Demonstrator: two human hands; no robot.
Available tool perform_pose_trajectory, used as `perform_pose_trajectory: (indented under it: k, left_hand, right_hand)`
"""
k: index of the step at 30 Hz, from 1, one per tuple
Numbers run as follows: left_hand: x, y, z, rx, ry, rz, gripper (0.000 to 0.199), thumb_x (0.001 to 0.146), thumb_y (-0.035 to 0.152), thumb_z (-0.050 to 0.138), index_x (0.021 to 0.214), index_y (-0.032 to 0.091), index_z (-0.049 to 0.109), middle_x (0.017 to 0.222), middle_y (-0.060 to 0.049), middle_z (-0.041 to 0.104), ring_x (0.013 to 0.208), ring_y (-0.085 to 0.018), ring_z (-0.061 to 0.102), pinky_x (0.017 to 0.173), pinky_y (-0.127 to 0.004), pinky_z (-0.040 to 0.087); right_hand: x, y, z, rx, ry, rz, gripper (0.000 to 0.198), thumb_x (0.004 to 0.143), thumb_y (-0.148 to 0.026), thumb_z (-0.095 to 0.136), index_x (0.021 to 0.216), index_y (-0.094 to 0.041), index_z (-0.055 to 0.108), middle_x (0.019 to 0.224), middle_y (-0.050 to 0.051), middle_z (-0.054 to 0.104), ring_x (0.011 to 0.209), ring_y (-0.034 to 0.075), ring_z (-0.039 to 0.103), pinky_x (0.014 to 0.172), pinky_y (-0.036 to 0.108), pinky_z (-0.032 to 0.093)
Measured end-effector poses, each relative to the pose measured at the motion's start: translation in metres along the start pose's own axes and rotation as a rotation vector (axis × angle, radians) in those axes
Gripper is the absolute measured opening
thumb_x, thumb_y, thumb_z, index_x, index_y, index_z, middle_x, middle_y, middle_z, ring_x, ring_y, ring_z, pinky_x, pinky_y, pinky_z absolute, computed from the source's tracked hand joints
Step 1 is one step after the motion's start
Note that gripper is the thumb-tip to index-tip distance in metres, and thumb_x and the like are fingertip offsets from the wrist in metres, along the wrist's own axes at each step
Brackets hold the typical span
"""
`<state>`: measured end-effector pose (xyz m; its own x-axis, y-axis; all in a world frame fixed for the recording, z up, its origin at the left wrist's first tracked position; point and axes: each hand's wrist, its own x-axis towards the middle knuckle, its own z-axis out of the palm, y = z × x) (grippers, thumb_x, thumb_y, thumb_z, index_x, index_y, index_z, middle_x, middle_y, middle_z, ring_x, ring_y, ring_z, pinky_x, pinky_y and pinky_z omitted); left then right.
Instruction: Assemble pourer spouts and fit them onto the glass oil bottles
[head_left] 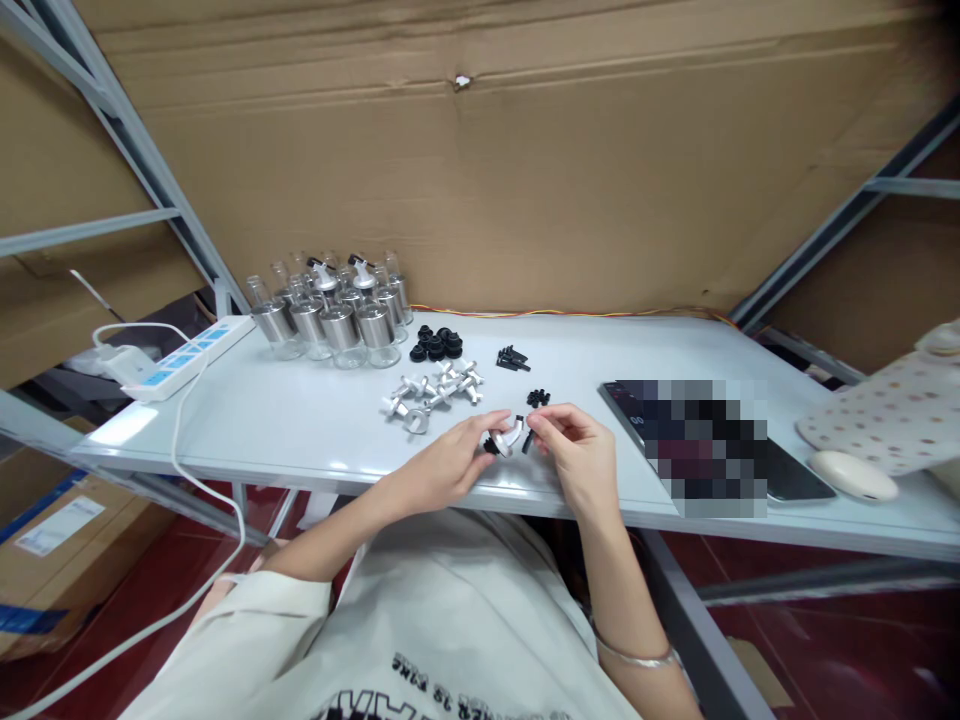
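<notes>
My left hand [459, 460] is closed on a silver pourer spout [510, 438] with a black stopper on its lower end, held above the table's front edge. Just to its right, my right hand [576, 448] pinches a small black lever piece [529, 440] close to the spout's tip. Whether the two parts touch I cannot tell. Beyond my hands lie a pile of silver spouts [435, 388], a cluster of black stoppers [436, 345], some small black caps [538, 398] and a few black lever pieces [513, 358].
Several glass bottles with steel sleeves [341, 328] stand at the back left, two topped with pourers. A power strip [187, 358] with a white cable lies at the left edge. On the right are a tablet [795, 480], a white oval case [853, 475] and a dotted pouch [885, 410].
</notes>
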<state>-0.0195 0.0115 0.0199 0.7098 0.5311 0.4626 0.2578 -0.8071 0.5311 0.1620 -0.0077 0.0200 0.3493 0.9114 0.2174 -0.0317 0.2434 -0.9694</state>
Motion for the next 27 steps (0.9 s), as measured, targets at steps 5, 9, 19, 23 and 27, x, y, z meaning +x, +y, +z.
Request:
perform_pose_trajectory:
  k: [5,9,19,23,27]
  left_hand:
    - [-0.0001,-0.0016,0.0011,0.010,-0.072,0.048,0.068,0.090,0.011,0.041,0.146,0.024,0.005,0.123,-0.013,0.055,0.116,-0.024,0.054,0.099,-0.044,0.046]
    - [0.0002,-0.0022,0.0017,-0.001,-0.102,0.037,0.072,0.091,0.011,0.041,0.148,0.026,-0.001,0.124,-0.013,0.053,0.117,-0.024,0.053,0.097,-0.044,0.047]
    - [0.0009,0.0007,-0.0003,0.018,-0.146,0.040,0.064,0.092,0.016,0.043,0.147,0.025,0.012,0.120,-0.014,0.053,0.112,-0.024,0.054,0.095,-0.041,0.048]
    - [0.0006,0.0002,-0.0006,0.010,-0.103,0.043,0.065,0.093,0.017,0.044,0.148,0.025,0.010,0.117,-0.012,0.053,0.107,-0.022,0.055,0.094,-0.040,0.049]
    - [-0.0013,-0.0030,0.0008,-0.018,-0.056,0.015,0.071,0.091,0.020,0.049,0.149,0.026,0.009,0.116,-0.011,0.054,0.106,-0.022,0.056,0.094,-0.040,0.049]
  right_hand:
    - [-0.0008,-0.0006,0.0005,-0.010,-0.017,0.003,0.018,0.059,-0.033,0.074,0.061,-0.017,0.065,0.047,-0.004,0.054,0.043,0.009,0.044,0.044,0.023,0.037]
    - [-0.0008,0.0001,0.0004,-0.050,-0.060,-0.013,0.018,0.060,-0.033,0.073,0.059,-0.017,0.065,0.047,-0.003,0.054,0.044,0.009,0.042,0.045,0.023,0.035]
    - [-0.0007,0.0031,-0.0008,-0.025,-0.154,-0.091,0.015,0.066,-0.030,0.072,0.060,-0.018,0.066,0.061,0.000,0.062,0.049,0.009,0.045,0.048,0.023,0.038]
    - [-0.0015,0.0040,-0.0030,-0.039,-0.195,-0.121,0.013,0.071,-0.031,0.071,0.066,-0.018,0.071,0.067,0.001,0.064,0.052,0.009,0.047,0.050,0.024,0.039]
    - [-0.0027,0.0019,-0.0049,-0.061,-0.264,-0.140,0.015,0.075,-0.032,0.068,0.083,-0.022,0.076,0.076,0.003,0.066,0.058,0.012,0.053,0.055,0.026,0.044]
